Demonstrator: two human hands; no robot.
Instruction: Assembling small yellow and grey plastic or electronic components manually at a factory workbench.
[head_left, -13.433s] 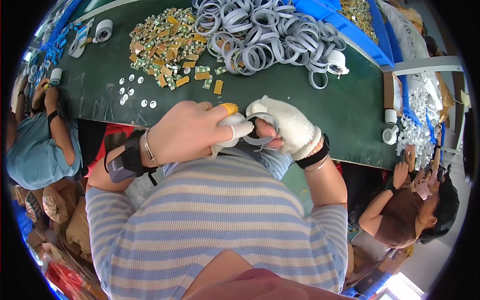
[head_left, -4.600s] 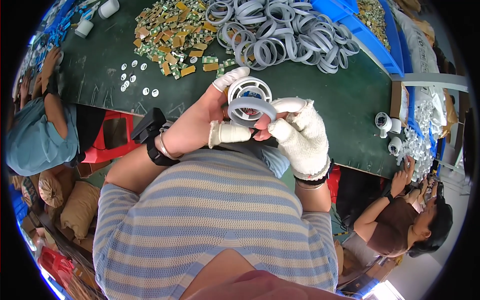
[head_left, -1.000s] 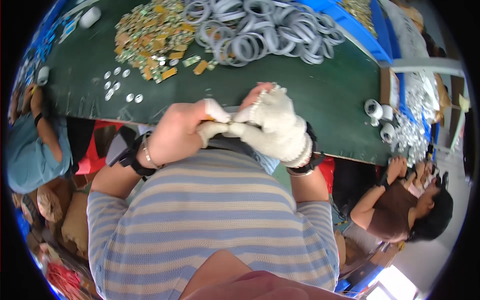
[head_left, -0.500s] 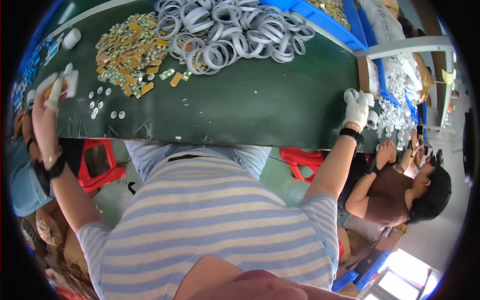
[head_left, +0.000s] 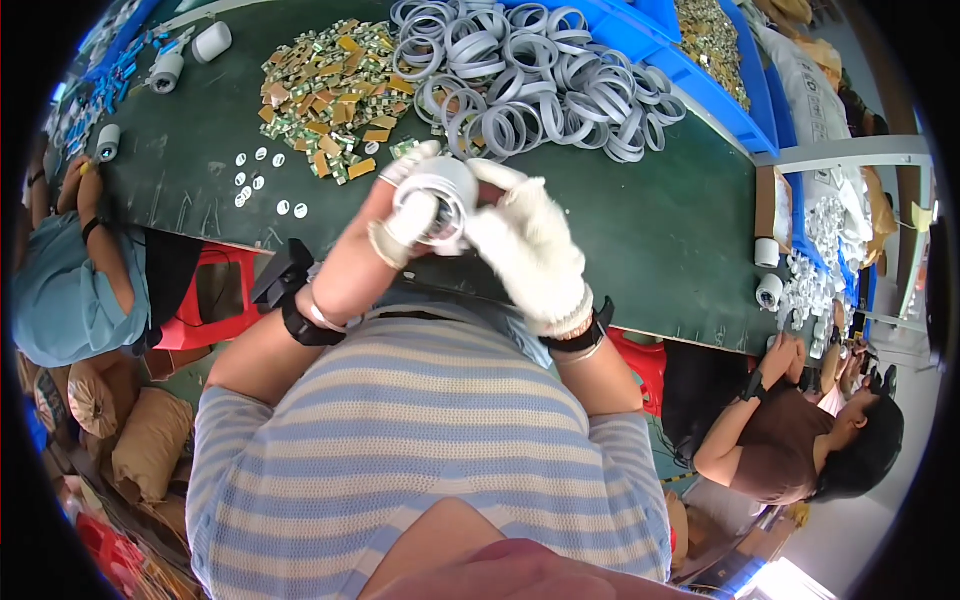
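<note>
In front of my waist, over the table's near edge, my left hand (head_left: 405, 205) is closed around a white cylindrical housing (head_left: 447, 178). Its round open end is tilted toward me, and something metallic shows inside. White coverings sit on that hand's thumb and fingers. My right hand (head_left: 532, 245), in a white knitted glove, pinches the housing's right side with thumb and fingertips; part of the grip is hidden. Just behind lies a heap of grey rings (head_left: 540, 90). Left of the rings is a pile of small green-and-tan circuit boards (head_left: 335, 95).
Several white discs (head_left: 260, 183) lie on the green table (head_left: 640, 240). White cylinders (head_left: 211, 42) and blue parts (head_left: 118, 78) are at far left. Blue bins (head_left: 650, 40) line the back. Clear plastic parts (head_left: 815, 270) lie at right. Co-workers sit on both sides, with red stools (head_left: 215, 300) nearby.
Both hands have come from opposite ends of the table to the middle, and now meet on the white housing. My view has shifted, so the table's contents appear further right.
</note>
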